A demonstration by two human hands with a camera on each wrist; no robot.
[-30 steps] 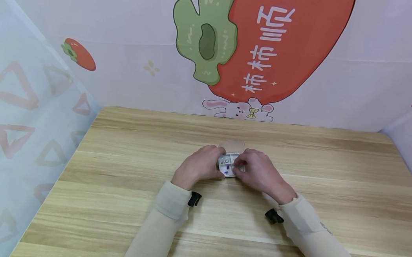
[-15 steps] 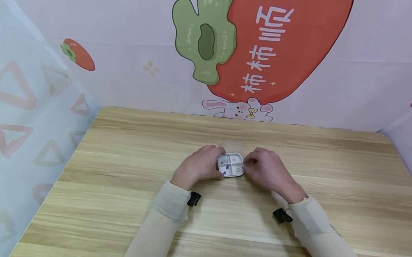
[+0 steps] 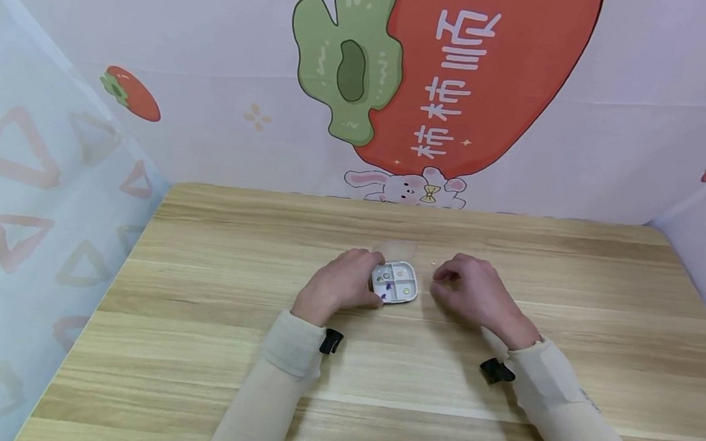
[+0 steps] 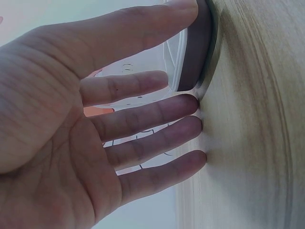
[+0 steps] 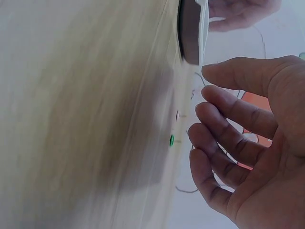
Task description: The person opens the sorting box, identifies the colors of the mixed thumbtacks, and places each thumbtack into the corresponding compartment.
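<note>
A small white four-compartment pill box lies on the wooden table with its clear lid flipped back. Small ring-like pieces and purple bits sit in its compartments. My left hand grips the box's left side, thumb at the front edge and index finger at the back. In the left wrist view, the thumb overlaps the dark side of the box. My right hand is just right of the box, fingers loosely bent, nothing showing between thumb and index. Past its fingers in the right wrist view is a green stud earring.
A tiny earring-like piece lies on the table behind the right fingertips. A printed cloth hangs along the table's back edge, with more cloth on both sides.
My right hand has drawn back rightward from over the box, uncovering its right compartments and then the tiny piece on the table. My left hand keeps its grip.
</note>
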